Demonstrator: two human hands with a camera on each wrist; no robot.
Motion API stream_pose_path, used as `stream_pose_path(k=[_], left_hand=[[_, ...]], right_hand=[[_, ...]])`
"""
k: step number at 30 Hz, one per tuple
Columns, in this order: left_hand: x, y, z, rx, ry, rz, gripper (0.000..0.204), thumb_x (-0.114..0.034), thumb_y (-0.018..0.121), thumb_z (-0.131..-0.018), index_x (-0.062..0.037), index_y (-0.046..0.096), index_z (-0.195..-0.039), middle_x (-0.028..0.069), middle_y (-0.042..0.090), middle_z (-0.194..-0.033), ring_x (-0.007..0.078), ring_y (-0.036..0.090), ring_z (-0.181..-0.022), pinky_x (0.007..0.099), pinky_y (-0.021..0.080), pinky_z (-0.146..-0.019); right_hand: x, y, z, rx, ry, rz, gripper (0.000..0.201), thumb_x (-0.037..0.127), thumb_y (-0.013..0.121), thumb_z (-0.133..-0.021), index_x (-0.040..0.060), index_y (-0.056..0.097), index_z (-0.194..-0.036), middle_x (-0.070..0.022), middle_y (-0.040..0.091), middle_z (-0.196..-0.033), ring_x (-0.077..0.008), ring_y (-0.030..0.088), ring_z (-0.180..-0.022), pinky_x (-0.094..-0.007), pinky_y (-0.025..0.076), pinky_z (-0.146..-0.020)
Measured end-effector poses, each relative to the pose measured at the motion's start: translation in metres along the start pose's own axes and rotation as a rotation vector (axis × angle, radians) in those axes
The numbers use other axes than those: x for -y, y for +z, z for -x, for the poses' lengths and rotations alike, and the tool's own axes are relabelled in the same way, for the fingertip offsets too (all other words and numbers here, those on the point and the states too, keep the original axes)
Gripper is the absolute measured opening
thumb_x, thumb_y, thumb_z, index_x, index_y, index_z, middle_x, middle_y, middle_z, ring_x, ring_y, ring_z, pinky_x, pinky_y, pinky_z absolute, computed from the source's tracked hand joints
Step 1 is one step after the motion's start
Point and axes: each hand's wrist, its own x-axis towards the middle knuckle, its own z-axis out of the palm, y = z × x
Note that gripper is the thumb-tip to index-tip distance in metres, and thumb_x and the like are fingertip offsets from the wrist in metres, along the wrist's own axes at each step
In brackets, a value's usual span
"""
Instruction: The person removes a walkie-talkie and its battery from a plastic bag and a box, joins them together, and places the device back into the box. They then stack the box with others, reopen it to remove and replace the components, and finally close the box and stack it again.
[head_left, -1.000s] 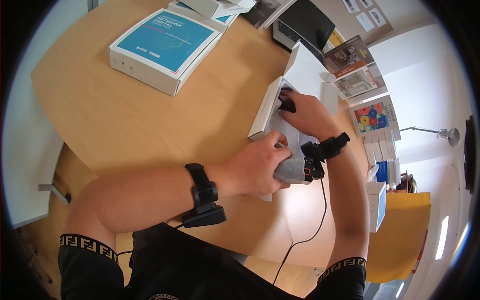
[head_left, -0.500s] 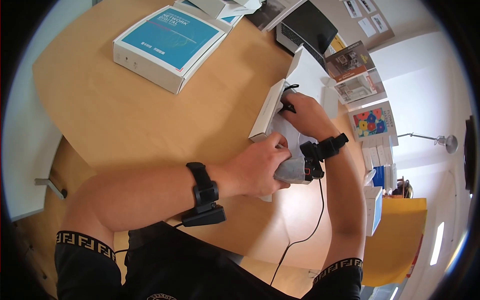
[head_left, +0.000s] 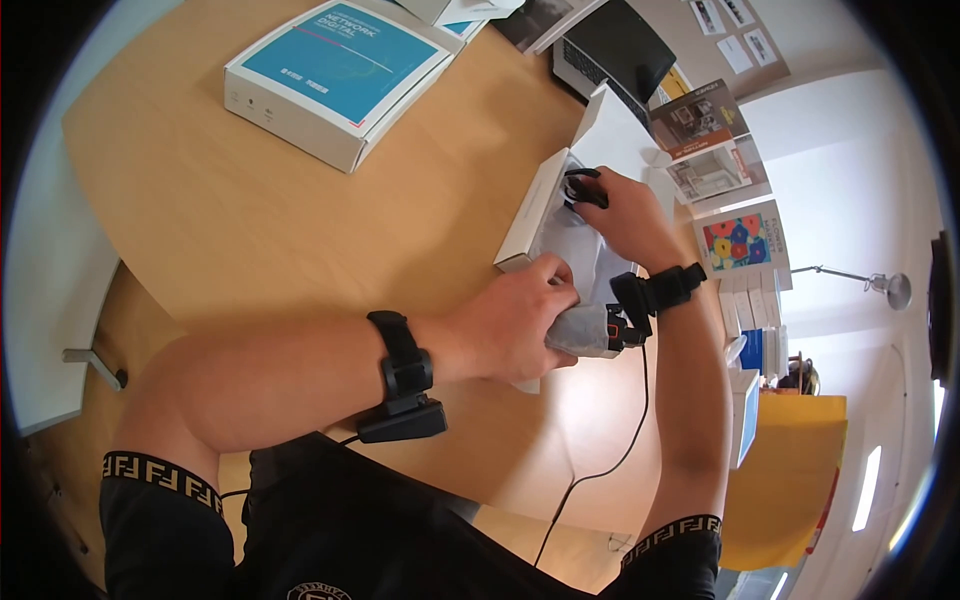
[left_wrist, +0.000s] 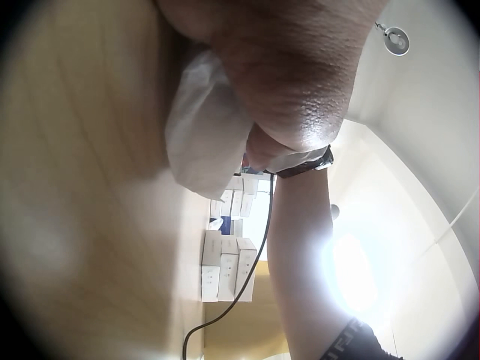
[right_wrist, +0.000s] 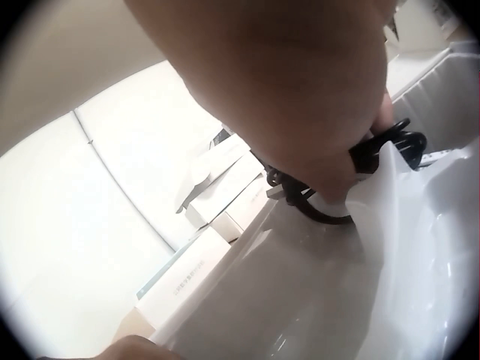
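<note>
The black cable (head_left: 585, 187) shows in the head view at the upper end of an open white box (head_left: 528, 228), bunched in loops, and the right hand (head_left: 632, 215) pinches it there with bent fingers. The left hand (head_left: 515, 325) is lower down, by the near end of the box, its fingers curled round a pale wrapping (head_left: 580, 332) (what lies inside it cannot be told). Each wrist wears a black strap, one on the left (head_left: 405, 370) and one on the right (head_left: 665, 290), and a thin cord (head_left: 605, 478) trails down over the edge of the table (head_left: 300, 230). Well apart from the hands, towards the upper left, lies a blue-topped box (head_left: 350, 65); a laptop (head_left: 620, 50) stands beyond the white box, and a book with flowers on its cover (head_left: 742, 240) is over to the right, near a lamp (head_left: 898, 290). In the left wrist view, the left hand fills the top, with the pale wrapping bulging out beside it close to the tabletop; its fingertips are hidden. Small white boxes (left_wrist: 227, 262) are stacked in the background, left of the other forearm (left_wrist: 296, 247). In the right wrist view, the cable loops hang at the right hand's fingers, over the inside of the white box, next to crumpled clear plastic (right_wrist: 397, 240); the fingers are mostly hidden behind the hand.
</note>
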Motion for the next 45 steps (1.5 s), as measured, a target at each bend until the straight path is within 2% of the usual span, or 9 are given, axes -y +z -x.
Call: stream_pose_path(k=[8,15,21,23,27,30,38,42,45], left_hand=[[-0.002,-0.002,-0.001,0.031,-0.035,0.030,0.051,-0.023,0.086,-0.073,0.0019,0.065,-0.112,0.0141,0.052,-0.125,0.0351,0.063,-0.102,0.0419,0.053,-0.089],[-0.002,-0.002,-0.001,0.024,-0.026,0.011,0.051,-0.024,0.086,-0.074,0.0027,0.065,-0.112,0.0145,0.052,-0.126,0.0351,0.064,-0.102,0.0416,0.053,-0.089],[-0.001,-0.002,-0.001,0.029,-0.015,0.010,0.051,-0.026,0.084,-0.076,0.0029,0.064,-0.114,0.0139,0.052,-0.125,0.0342,0.064,-0.101,0.0414,0.053,-0.089],[-0.001,-0.002,-0.001,0.036,-0.023,0.011,0.052,-0.026,0.084,-0.077,0.0029,0.064,-0.114,0.0136,0.051,-0.125,0.0336,0.064,-0.101,0.0411,0.053,-0.089],[-0.002,-0.002,-0.002,0.058,-0.057,0.015,0.051,-0.027,0.083,-0.078,0.0028,0.064,-0.115,0.0129,0.051,-0.126,0.0316,0.063,-0.102,0.0402,0.053,-0.089],[-0.003,-0.003,-0.002,0.072,-0.093,0.016,0.051,-0.027,0.083,-0.079,0.0026,0.064,-0.116,0.0126,0.050,-0.128,0.0311,0.062,-0.104,0.0397,0.052,-0.089],[-0.005,-0.006,-0.007,0.040,-0.147,-0.016,0.052,-0.026,0.083,-0.079,0.0007,0.063,-0.120,0.0116,0.050,-0.129,0.0310,0.061,-0.107,0.0396,0.052,-0.090],[-0.006,-0.010,-0.009,0.071,-0.178,-0.010,0.052,-0.025,0.083,-0.078,-0.0027,0.064,-0.120,0.0098,0.048,-0.130,0.0299,0.060,-0.109,0.0400,0.051,-0.091],[-0.009,-0.012,-0.010,0.086,-0.167,-0.040,0.051,-0.025,0.083,-0.078,-0.0040,0.064,-0.121,0.0092,0.047,-0.130,0.0292,0.059,-0.111,0.0400,0.050,-0.093]], right_hand=[[0.029,0.013,-0.014,0.145,0.099,0.361,0.030,0.015,0.072,-0.079,0.0042,0.070,-0.107,-0.0182,0.073,-0.102,-0.0372,0.069,-0.097,-0.0463,0.055,-0.084],[0.029,0.010,-0.010,0.120,0.099,0.274,0.033,0.016,0.073,-0.078,0.0038,0.068,-0.109,-0.0192,0.073,-0.099,-0.0387,0.069,-0.095,-0.0460,0.055,-0.082],[-0.003,0.014,0.003,-0.262,0.041,-0.095,0.033,0.018,0.074,-0.081,0.0037,0.065,-0.109,-0.0159,0.072,-0.091,-0.0318,0.071,-0.087,-0.0411,0.055,-0.079],[-0.011,0.005,0.009,-0.472,0.100,-0.266,0.027,0.015,0.075,-0.084,0.0015,0.065,-0.105,-0.0085,0.070,-0.084,-0.0178,0.067,-0.076,-0.0323,0.053,-0.073],[-0.030,-0.011,0.030,-0.704,0.230,-0.632,0.015,0.011,0.072,-0.090,0.0025,0.064,-0.101,0.0014,0.065,-0.086,-0.0054,0.058,-0.077,-0.0231,0.046,-0.068],[-0.026,-0.018,0.055,-0.831,0.274,-0.978,0.015,0.009,0.070,-0.091,0.0058,0.062,-0.103,0.0022,0.063,-0.088,-0.0052,0.055,-0.078,-0.0229,0.044,-0.068],[-0.052,0.002,0.123,-1.029,0.539,-1.156,0.015,0.010,0.070,-0.090,0.0072,0.062,-0.103,0.0037,0.059,-0.087,-0.0053,0.053,-0.072,-0.0223,0.041,-0.061],[-0.080,0.030,0.144,-0.730,0.671,-0.954,0.026,0.010,0.067,-0.088,0.0015,0.062,-0.112,0.0034,0.056,-0.079,-0.0063,0.050,-0.066,-0.0229,0.039,-0.057],[-0.074,0.048,0.145,-0.654,0.718,-0.819,0.038,0.011,0.067,-0.084,-0.0036,0.062,-0.118,-0.0001,0.059,-0.077,-0.0072,0.052,-0.065,-0.0256,0.042,-0.055]])
